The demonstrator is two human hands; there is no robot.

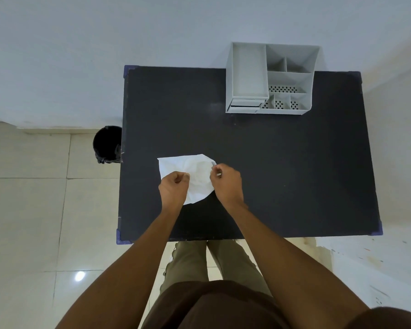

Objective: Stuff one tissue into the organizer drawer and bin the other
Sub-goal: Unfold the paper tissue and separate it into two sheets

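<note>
A white tissue (195,174) lies partly crumpled on the black table (282,162), near its front left. My left hand (173,187) pinches the tissue's left edge with closed fingers. My right hand (226,181) pinches its right edge. I cannot tell whether a second tissue lies in the same white sheet. The grey organizer (271,78) stands at the table's back right, its small drawer (246,104) at the front left corner, looking shut. A black bin (107,144) with a dark liner stands on the floor by the table's left edge.
The table stands against a white wall. Beige tiled floor lies to the left and in front. My legs are at the table's front edge. The organizer has several open compartments, some with perforated bottoms.
</note>
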